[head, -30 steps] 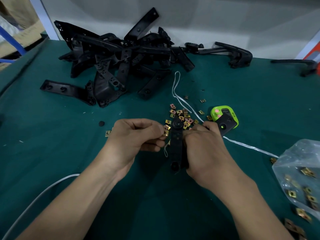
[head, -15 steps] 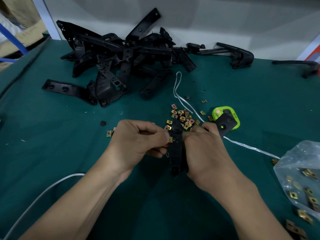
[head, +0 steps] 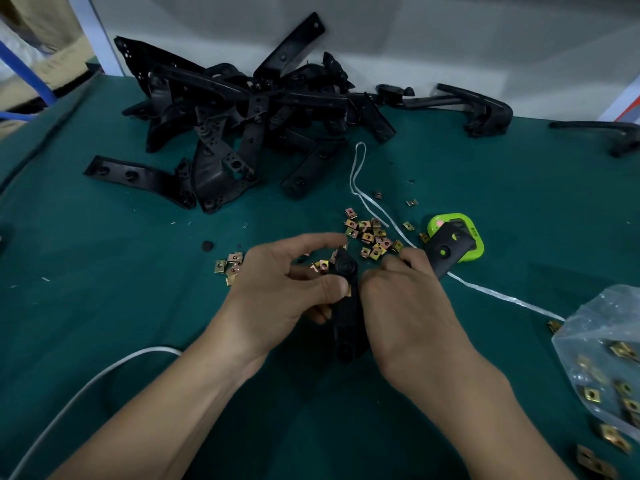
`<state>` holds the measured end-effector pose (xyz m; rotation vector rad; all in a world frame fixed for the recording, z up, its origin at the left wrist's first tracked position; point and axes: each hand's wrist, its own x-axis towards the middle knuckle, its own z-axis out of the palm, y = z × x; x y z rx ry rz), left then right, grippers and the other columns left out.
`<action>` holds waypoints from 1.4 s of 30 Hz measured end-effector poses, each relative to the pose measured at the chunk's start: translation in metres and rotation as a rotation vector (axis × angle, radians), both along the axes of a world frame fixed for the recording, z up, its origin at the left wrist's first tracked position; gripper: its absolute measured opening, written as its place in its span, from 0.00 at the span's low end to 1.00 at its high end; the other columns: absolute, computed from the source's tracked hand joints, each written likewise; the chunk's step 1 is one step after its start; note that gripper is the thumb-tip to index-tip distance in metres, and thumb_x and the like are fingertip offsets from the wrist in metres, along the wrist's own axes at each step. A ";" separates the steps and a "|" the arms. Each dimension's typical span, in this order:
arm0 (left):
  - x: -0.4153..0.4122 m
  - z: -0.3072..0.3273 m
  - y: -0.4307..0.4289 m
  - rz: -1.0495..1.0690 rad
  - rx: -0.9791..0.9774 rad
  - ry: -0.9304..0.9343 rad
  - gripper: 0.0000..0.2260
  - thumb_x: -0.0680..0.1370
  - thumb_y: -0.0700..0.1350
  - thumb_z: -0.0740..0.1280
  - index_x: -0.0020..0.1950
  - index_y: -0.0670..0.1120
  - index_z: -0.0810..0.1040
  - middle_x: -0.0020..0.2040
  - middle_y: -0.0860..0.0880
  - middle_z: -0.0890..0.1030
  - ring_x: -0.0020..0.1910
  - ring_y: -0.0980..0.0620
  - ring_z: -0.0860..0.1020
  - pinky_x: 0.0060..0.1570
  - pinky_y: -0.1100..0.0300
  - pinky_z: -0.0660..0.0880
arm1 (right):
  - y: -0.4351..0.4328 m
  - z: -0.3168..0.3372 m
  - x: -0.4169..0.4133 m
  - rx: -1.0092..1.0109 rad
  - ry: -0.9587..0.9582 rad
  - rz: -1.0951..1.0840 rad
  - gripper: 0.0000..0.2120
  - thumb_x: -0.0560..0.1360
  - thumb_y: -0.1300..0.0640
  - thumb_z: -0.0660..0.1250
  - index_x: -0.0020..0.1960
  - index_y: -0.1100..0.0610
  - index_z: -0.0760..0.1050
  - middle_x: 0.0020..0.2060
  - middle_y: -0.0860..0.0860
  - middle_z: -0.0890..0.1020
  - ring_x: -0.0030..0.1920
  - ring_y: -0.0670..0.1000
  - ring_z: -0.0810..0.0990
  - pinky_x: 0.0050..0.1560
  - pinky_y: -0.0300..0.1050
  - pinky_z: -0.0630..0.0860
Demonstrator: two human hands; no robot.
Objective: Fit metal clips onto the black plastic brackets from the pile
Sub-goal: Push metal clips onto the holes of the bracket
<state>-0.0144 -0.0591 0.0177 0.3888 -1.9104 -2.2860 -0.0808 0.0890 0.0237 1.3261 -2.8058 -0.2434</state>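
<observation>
Just above the green table (head: 104,306), both hands curl round one narrow black bracket (head: 346,317). The left hand (head: 277,296) pinches its upper part and the right hand (head: 412,306) grips its side. It has a round boss at each end. Beyond lie loose brass-coloured clips (head: 369,235), then the tangled bracket pile (head: 242,116).

A table (head: 104,306) draped in dark green cloth carried everything; a pile of black brackets (head: 242,116) lay far left; two more brackets (head: 485,109) far right; metal clips (head: 370,233) were scattered mid-table beside a white string (head: 360,174) and a green device (head: 467,230); a clear bag (head: 602,327) of clips sat near right; a white cable (head: 86,386) near left.
</observation>
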 end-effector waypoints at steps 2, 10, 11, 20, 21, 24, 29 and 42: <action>-0.001 -0.001 0.005 -0.017 -0.006 0.001 0.14 0.75 0.35 0.74 0.55 0.52 0.87 0.34 0.46 0.83 0.31 0.53 0.78 0.32 0.64 0.77 | -0.001 -0.002 -0.002 -0.010 0.018 0.007 0.08 0.57 0.60 0.55 0.32 0.48 0.61 0.30 0.45 0.65 0.45 0.51 0.73 0.54 0.48 0.54; -0.005 -0.008 -0.011 0.381 -0.916 -0.062 0.08 0.77 0.50 0.69 0.52 0.63 0.83 0.34 0.67 0.80 0.33 0.64 0.78 0.34 0.74 0.67 | 0.020 -0.005 -0.024 -0.365 0.063 -0.311 0.13 0.55 0.65 0.69 0.36 0.51 0.74 0.35 0.47 0.77 0.43 0.55 0.76 0.53 0.45 0.58; -0.004 -0.007 -0.015 0.389 -0.990 -0.121 0.07 0.76 0.51 0.69 0.48 0.65 0.83 0.35 0.69 0.79 0.35 0.64 0.78 0.35 0.72 0.67 | 0.024 -0.006 -0.027 -0.405 0.085 -0.349 0.15 0.53 0.67 0.70 0.35 0.52 0.73 0.33 0.48 0.76 0.42 0.57 0.76 0.53 0.47 0.59; -0.002 -0.009 -0.031 0.116 -1.191 -0.253 0.05 0.72 0.59 0.73 0.46 0.67 0.82 0.40 0.69 0.78 0.40 0.62 0.76 0.40 0.63 0.71 | 0.020 -0.015 -0.027 -0.380 0.038 -0.336 0.17 0.57 0.67 0.70 0.34 0.49 0.67 0.32 0.43 0.68 0.43 0.54 0.74 0.52 0.43 0.55; -0.002 -0.010 -0.032 0.112 -1.185 -0.256 0.04 0.72 0.59 0.73 0.45 0.66 0.82 0.40 0.68 0.78 0.41 0.61 0.76 0.42 0.61 0.73 | 0.020 -0.015 -0.027 -0.378 0.029 -0.332 0.16 0.57 0.66 0.70 0.35 0.49 0.69 0.32 0.43 0.69 0.43 0.53 0.74 0.52 0.42 0.55; -0.003 -0.012 -0.030 0.123 -1.211 -0.240 0.01 0.73 0.57 0.73 0.44 0.63 0.84 0.39 0.65 0.79 0.42 0.59 0.77 0.44 0.58 0.75 | 0.021 -0.015 -0.026 -0.417 0.014 -0.332 0.16 0.56 0.68 0.70 0.35 0.50 0.72 0.31 0.43 0.69 0.41 0.55 0.74 0.51 0.43 0.55; -0.002 -0.016 -0.027 0.100 -1.204 -0.171 0.04 0.74 0.59 0.71 0.48 0.65 0.83 0.44 0.66 0.80 0.46 0.61 0.75 0.44 0.59 0.74 | 0.019 -0.014 -0.026 -0.421 0.005 -0.332 0.19 0.56 0.69 0.70 0.34 0.49 0.66 0.30 0.41 0.64 0.41 0.55 0.74 0.53 0.44 0.56; -0.006 -0.022 -0.014 0.091 -0.848 0.000 0.07 0.78 0.46 0.70 0.44 0.58 0.78 0.41 0.59 0.81 0.42 0.58 0.78 0.40 0.71 0.69 | 0.003 -0.005 -0.011 -0.666 -0.058 -0.166 0.07 0.64 0.60 0.63 0.36 0.47 0.70 0.31 0.41 0.74 0.38 0.49 0.70 0.51 0.44 0.58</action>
